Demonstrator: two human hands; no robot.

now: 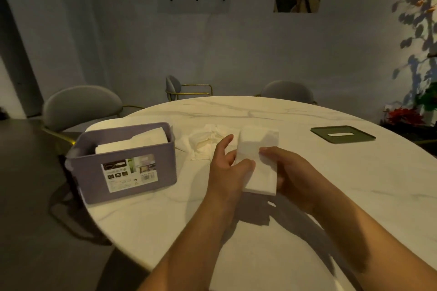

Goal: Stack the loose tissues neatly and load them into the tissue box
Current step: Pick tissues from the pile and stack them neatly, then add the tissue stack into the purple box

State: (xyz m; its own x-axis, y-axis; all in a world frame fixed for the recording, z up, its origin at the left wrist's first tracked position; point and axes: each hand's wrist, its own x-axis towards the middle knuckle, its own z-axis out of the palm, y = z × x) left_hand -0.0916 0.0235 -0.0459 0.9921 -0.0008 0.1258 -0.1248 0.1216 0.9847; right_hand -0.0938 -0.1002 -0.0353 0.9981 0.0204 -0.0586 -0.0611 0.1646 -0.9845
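A person's two bare arms reach over a round white table [383, 172]. Between the hands is a flat stack of tissues [259, 149], folded and white. It is up off the table near the middle, and its dark shadow lies on the table under it.

The left hand [227, 168] has its thumb on top of the stack's left edge. One finger sticks out straight past the stack. The other fingers go under the paper, so I cannot see them well. The right hand [290, 172] holds the right edge with its thumb on top. Its fingers are hidden under the stack too. Both hands seem to pinch the stack.

Just behind the left hand, some crumpled tissues [205, 142] lie in a messy pile on the table. The hand and the stack cover part of them.

The tissue box [151, 168] is purple and sits open at the left edge of the table. More white tissues [132, 143] are inside it, leaning up at the back. I cannot see how deep they go. A label [128, 172] is on the front, but the words are too small to read.

A flat green lid [343, 140] with a slot lies far off to the right.

Grey chairs [80, 106] stand behind the table, partly hidden by it. The room is dim, and the things on the wall shelf are hard to make out.
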